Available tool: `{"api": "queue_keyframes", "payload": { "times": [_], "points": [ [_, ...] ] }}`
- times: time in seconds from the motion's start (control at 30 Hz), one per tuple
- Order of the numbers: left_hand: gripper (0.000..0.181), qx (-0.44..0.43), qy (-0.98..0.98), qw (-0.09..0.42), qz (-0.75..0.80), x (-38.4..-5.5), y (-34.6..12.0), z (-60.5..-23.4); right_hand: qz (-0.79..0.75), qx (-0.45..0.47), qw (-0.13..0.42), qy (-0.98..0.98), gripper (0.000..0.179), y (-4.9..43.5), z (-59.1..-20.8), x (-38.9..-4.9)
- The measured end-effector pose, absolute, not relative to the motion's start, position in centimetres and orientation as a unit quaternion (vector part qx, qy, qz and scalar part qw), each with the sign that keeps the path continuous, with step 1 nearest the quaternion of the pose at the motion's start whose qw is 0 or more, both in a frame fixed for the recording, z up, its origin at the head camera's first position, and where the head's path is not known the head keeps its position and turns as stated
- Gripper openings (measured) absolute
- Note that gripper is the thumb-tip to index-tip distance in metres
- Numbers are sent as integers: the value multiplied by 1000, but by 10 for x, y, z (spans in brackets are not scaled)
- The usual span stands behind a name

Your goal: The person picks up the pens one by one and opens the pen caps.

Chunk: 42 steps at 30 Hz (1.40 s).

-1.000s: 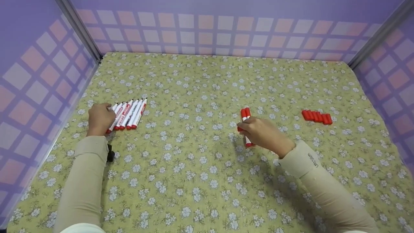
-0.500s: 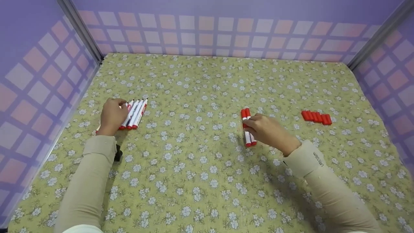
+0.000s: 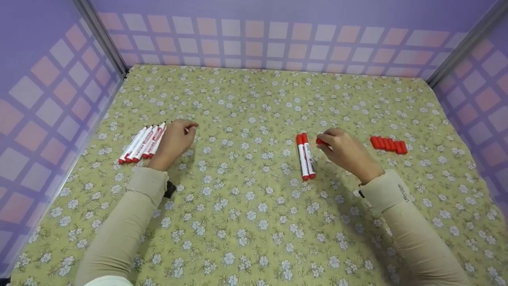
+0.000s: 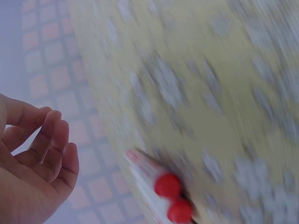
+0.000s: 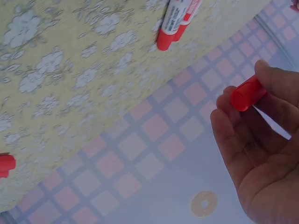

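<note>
My right hand (image 3: 347, 153) pinches a red marker cap (image 5: 250, 92) between thumb and fingers, raised just right of two capped markers (image 3: 303, 161). Those two lie side by side, red caps pointing away. On the left, a row of uncapped white markers (image 3: 139, 145) lies with black tips pointing away and red ends toward me. My left hand (image 3: 174, 139) is at the right side of this row and hides part of it. In the left wrist view its fingers bend loosely toward the thumb, with nothing between them.
Several red caps (image 3: 389, 145) lie in a row on the right. A yellow floral cloth (image 3: 246, 222) covers the table. Purple checked panels (image 3: 254, 35) stand along the back and both sides.
My left hand has moved right across the marker row, uncovering its left part. My right hand has shifted right from the two capped markers, with the red cap in its fingers.
</note>
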<state>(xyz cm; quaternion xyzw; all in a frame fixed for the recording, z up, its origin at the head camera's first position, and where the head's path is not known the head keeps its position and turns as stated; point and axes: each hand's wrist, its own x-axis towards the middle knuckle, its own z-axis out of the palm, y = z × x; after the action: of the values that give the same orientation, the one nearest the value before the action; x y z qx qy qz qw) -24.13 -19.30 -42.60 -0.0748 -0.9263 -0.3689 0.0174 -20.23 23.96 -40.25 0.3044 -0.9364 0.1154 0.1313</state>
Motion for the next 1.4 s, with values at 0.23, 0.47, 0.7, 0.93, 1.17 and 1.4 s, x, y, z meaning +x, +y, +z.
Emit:
{"api": "queue_keyframes", "payload": {
  "times": [0.23,0.47,0.7,0.93,1.17,1.4],
  "points": [
    [30,-148,-924,-17,-353,-222,-144,-423,144,223,138,-954,20,264,-405,-209],
    [27,-211,-911,-48,-351,-207,-108,-423,174,163,117,-964,24,283,-410,-217],
    [27,-260,-896,-86,-350,-193,-82,-423,221,105,82,-966,35,300,-414,-223],
    [27,-293,-890,-106,-334,-183,-60,-425,277,59,56,-957,37,320,-416,-230],
    [27,-319,-885,-133,-313,-175,-44,-428,292,-1,16,-956,40,338,-420,-237],
    [26,-351,-873,-147,-305,-166,-30,-429,316,-71,-50,-945,46,351,-425,-242]
  ]
}}
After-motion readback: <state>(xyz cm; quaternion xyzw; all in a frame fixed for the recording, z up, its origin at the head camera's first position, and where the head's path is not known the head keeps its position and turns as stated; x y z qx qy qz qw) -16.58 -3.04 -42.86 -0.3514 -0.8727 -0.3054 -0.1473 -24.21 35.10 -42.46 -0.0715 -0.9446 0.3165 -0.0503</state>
